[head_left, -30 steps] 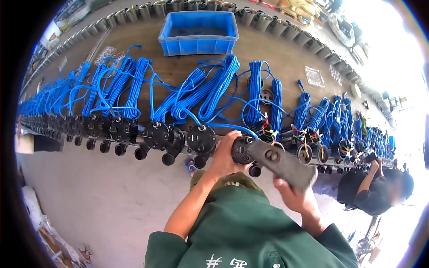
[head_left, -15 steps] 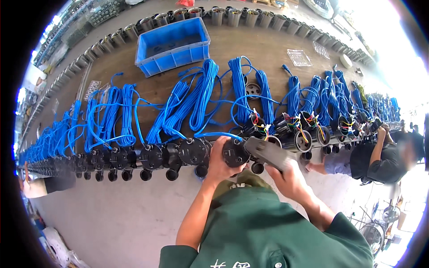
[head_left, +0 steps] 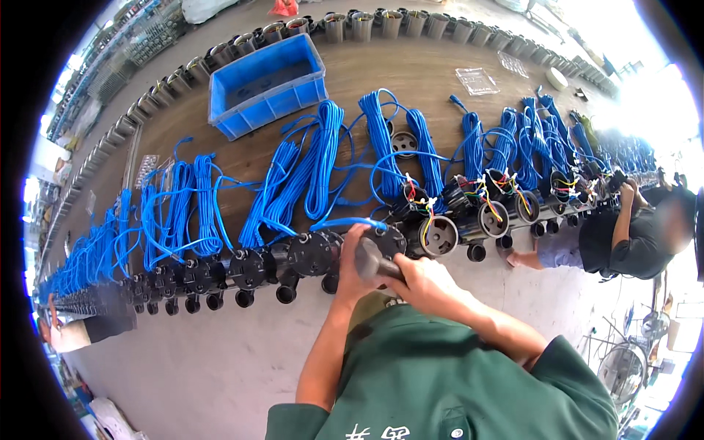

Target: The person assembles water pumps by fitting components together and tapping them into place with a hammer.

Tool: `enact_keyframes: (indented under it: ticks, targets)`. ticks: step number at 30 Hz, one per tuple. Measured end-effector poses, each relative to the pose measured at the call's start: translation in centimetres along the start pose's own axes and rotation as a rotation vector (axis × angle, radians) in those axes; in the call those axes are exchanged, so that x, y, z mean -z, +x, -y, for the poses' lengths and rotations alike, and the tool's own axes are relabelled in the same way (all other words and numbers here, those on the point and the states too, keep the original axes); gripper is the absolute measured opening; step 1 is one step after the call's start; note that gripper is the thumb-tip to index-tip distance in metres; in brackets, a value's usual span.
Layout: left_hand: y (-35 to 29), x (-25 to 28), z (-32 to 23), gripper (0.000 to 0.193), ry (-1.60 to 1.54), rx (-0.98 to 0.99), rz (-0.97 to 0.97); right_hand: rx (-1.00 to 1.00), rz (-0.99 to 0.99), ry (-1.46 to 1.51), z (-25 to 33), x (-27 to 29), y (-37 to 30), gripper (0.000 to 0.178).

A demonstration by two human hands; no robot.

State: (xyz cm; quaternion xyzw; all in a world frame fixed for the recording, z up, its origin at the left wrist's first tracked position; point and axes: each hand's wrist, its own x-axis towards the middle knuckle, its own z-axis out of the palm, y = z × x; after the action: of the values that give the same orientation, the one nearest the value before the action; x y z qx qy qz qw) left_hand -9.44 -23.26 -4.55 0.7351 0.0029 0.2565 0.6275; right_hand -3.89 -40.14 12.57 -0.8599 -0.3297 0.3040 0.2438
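Observation:
My left hand (head_left: 352, 275) is wrapped round the near side of a black capped cylinder (head_left: 394, 238) at the table's front edge. A blue cable (head_left: 352, 222) runs from its cap. Closed round a dark handle, my right hand (head_left: 429, 282) holds a grey mallet (head_left: 368, 258). The mallet's head overlaps my left hand in the picture and partly covers the cylinder; whether it touches is unclear. Just left stands another black-capped cylinder (head_left: 312, 254). To the right, an open cylinder (head_left: 438, 236) shows a grey perforated disc and coloured wires.
Bundled blue cables (head_left: 326, 161) lie along the table (head_left: 411, 66) behind the row of cylinders. A blue crate (head_left: 271, 110) stands farther back. Metal cups (head_left: 361, 28) line the far edge. One person (head_left: 634, 227) works at the right; another person's arm (head_left: 62, 331) shows at the left.
The mallet has moved left and turned, from beside the capped cylinder to over my left hand. My right hand has come closer to the left. The whole view has shifted slightly.

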Motion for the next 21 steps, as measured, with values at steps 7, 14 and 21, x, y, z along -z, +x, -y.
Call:
enact_keyframes:
  ticks: [7,14,21]
  targets:
    - [-0.4,1.1,-2.1,0.086,0.143,0.175,-0.005,0.105,-0.008,0.254,3.0,7.6,-4.2,0.026]
    - [0.5,0.1,-2.8,0.085,0.202,0.068,0.023,-0.198,-0.102,0.229,-3.6,3.0,-3.0,0.038]
    - [0.3,0.7,-2.0,0.093,0.255,0.042,0.027,0.207,-0.183,0.302,2.4,5.2,-3.3,0.025]
